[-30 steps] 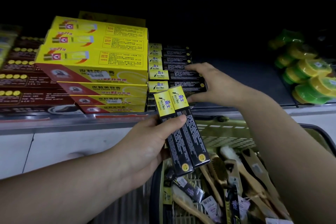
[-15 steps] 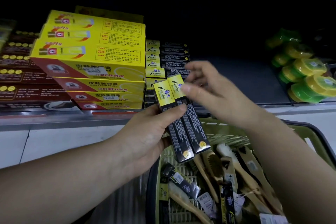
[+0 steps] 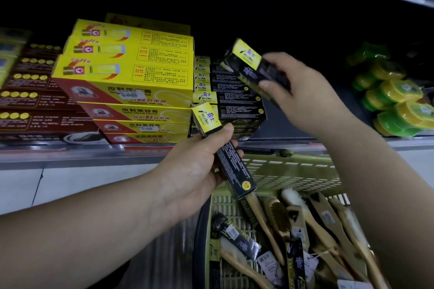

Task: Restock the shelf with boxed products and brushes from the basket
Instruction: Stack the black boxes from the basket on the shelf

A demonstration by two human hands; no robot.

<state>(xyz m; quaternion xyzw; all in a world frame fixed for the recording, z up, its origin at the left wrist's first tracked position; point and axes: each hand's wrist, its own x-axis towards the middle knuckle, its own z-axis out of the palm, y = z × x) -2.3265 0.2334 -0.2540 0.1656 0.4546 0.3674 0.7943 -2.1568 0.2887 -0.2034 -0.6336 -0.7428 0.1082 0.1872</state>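
Observation:
My left hand [image 3: 195, 169] grips one long black box with a yellow end [image 3: 231, 159], held tilted above the basket's near left corner. My right hand [image 3: 303, 98] grips a second black and yellow box [image 3: 252, 65], blurred, raised above the stack of the same boxes [image 3: 230, 98] on the shelf. The green basket [image 3: 293, 169] sits below the shelf edge. Several wooden brushes [image 3: 321, 223] and a few packaged items lie in it.
Large yellow and red shoe cream boxes [image 3: 131, 82] are stacked left of the black boxes. Dark brown boxes [image 3: 30, 101] sit further left. Green and yellow round packs [image 3: 399, 101] fill the shelf's right. Bare dark shelf [image 3: 293, 119] lies between the black stack and those packs.
My right hand took one of the two boxes from my left hand and lifted it up toward the shelf stack. My left hand now holds a single box.

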